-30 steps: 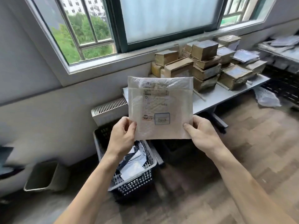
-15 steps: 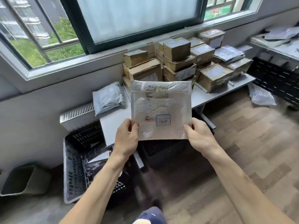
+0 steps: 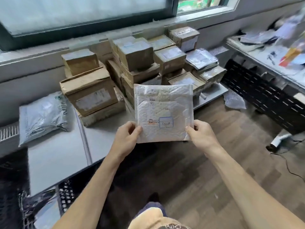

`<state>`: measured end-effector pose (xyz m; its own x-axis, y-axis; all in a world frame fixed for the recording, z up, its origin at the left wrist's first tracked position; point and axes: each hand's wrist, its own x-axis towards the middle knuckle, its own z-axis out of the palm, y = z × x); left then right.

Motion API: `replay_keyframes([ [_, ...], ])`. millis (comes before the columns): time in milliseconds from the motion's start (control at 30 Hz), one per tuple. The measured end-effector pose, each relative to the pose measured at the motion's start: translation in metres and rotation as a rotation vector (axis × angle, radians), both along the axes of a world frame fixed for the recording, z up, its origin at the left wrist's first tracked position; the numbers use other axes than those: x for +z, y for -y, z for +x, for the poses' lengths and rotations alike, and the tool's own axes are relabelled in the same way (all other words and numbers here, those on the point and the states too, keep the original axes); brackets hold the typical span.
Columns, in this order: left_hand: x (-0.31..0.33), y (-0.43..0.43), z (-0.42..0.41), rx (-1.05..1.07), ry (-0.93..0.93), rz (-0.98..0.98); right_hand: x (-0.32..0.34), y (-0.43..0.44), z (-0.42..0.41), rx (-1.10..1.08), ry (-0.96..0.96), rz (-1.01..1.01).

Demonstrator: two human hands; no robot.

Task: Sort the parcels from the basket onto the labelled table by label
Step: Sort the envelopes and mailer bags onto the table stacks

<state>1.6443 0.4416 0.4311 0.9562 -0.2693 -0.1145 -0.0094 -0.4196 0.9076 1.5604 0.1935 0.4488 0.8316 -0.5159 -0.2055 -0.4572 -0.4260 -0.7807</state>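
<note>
Holding (head view): white bubble mailer (image 3: 163, 111), upright in the air between the person and the grey table (image 3: 56, 156), printed side facing the camera.
Left hand (image 3: 126, 139): thumb in front, pinching the mailer's lower left corner.
Right hand (image 3: 202, 136): pinching the lower right corner likewise.
Label: blue-bordered box (image 3: 166, 122) near the bottom edge; writing too blurred to read.
Table load: brown cardboard boxes (image 3: 135, 53) stacked at the back, grey poly bag (image 3: 42, 116) at the left.
Basket (image 3: 66, 195): dark, on the floor, lower left.

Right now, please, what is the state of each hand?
Left hand: closed, pinching the lower left edge of the white bubble mailer.
Right hand: closed, pinching the mailer's lower right edge.
</note>
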Motion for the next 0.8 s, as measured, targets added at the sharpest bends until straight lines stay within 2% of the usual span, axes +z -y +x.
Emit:
replay_keyframes([
  [100,-0.003,0.056,0.025,-0.085,0.018,0.111,-0.001,0.057,0.019,-0.035,-0.029,-0.001],
  [300,-0.014,0.160,0.056,-0.085,-0.044,0.201,-0.020,0.164,0.053,0.021,-0.089,-0.013],
  [533,-0.025,0.285,0.068,0.064,-0.127,0.258,-0.039,0.298,0.090,0.272,-0.182,0.065],
  [700,-0.012,0.374,0.070,0.151,-0.170,0.236,-0.030,0.389,0.123,0.377,-0.151,0.070],
  [800,-0.006,0.415,0.085,0.229,-0.135,0.201,-0.027,0.424,0.147,0.414,-0.131,0.070],
])
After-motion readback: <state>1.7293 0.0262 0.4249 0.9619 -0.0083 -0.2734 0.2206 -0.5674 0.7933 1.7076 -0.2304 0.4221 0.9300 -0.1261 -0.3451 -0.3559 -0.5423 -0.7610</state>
